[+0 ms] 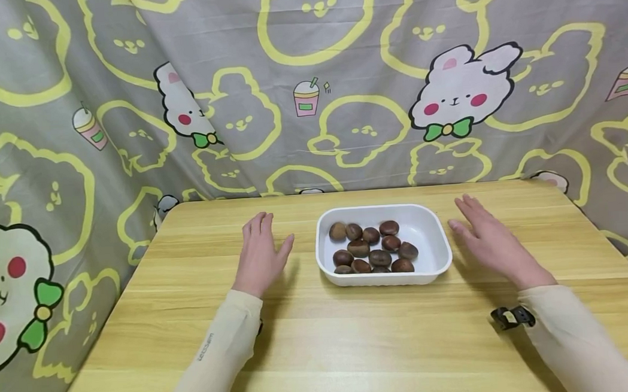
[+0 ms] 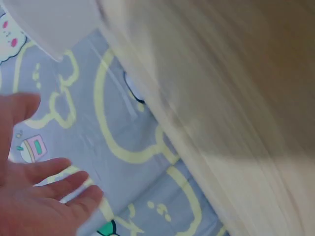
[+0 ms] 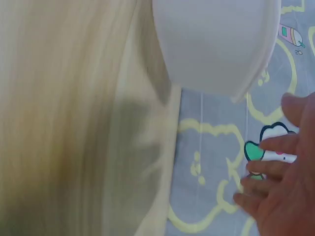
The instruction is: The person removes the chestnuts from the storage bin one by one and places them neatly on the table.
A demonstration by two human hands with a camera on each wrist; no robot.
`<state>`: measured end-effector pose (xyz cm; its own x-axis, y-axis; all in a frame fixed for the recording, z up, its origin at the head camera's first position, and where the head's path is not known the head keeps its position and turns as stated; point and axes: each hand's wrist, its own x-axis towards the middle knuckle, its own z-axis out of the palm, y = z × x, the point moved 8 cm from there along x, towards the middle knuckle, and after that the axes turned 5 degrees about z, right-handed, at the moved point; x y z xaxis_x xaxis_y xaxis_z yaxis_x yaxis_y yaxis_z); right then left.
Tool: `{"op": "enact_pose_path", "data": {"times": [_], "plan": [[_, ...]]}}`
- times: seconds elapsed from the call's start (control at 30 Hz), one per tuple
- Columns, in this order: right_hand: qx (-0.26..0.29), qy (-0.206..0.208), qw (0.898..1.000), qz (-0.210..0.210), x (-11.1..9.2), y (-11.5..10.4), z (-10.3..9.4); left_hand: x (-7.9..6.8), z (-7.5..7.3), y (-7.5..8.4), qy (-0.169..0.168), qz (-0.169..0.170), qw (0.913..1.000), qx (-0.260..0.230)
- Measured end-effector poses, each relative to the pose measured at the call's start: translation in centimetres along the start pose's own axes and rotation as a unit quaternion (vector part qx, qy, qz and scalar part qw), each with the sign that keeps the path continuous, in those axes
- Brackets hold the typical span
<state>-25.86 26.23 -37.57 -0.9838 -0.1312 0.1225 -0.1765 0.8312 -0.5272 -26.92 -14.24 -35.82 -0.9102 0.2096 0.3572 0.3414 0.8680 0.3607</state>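
A white rectangular plastic tray (image 1: 428,264) stands on the wooden table, with several brown chestnuts (image 1: 379,258) lying mostly in its left and middle part. To the left of the tray is my left hand (image 1: 260,253), fingers extended and thumb apart, holding nothing. My right hand (image 1: 492,242) is on the tray's other side, its fingers straight and also holding nothing. Neither hand touches the tray. In the right wrist view the tray's end wall (image 3: 211,54) shows above the right hand (image 3: 285,172). The left wrist view shows the left hand (image 2: 54,196) with spread fingers and a tray corner (image 2: 54,24).
The light wood table (image 1: 356,349) reaches back to a grey curtain (image 1: 289,143) printed with yellow outlines and white rabbits. The curtain also hangs along the left side. A black strap (image 1: 513,317) is on the right wrist.
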Motion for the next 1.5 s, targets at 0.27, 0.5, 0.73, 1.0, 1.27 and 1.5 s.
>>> {"op": "enact_pose_path", "data": {"times": [0.27, 0.5, 0.73, 1.0, 1.27, 1.5], "plan": [[0.079, -0.002, 0.997, -0.022, 0.2, -1.1, 0.9, 1.8, 0.6, 3.6, 0.036, 0.044, 0.9829, -0.175], [0.099, -0.018, 0.995, -0.005, 0.0, -0.6, 1.8, 3.4, 3.6, 6.2, -0.022, 0.051, 0.9718, -0.229], [0.105, -0.01, 0.994, -0.009, -0.1, -0.6, 2.1, 4.4, 5.5, 7.8, -0.063, 0.027, 0.9829, -0.171], [0.121, -0.013, 0.993, -0.006, 0.0, -0.5, 2.5, 5.1, 7.0, 8.3, -0.092, -0.016, 0.9897, -0.109], [0.138, -0.024, 0.99, 0.003, 0.0, -0.5, 2.6, 5.5, 7.7, 9.0, -0.099, -0.017, 0.9926, -0.069], [0.137, -0.03, 0.99, 0.007, 0.1, -0.5, 2.6, 5.3, 8.2, 9.6, -0.112, -0.001, 0.9938, 0.003]]}}
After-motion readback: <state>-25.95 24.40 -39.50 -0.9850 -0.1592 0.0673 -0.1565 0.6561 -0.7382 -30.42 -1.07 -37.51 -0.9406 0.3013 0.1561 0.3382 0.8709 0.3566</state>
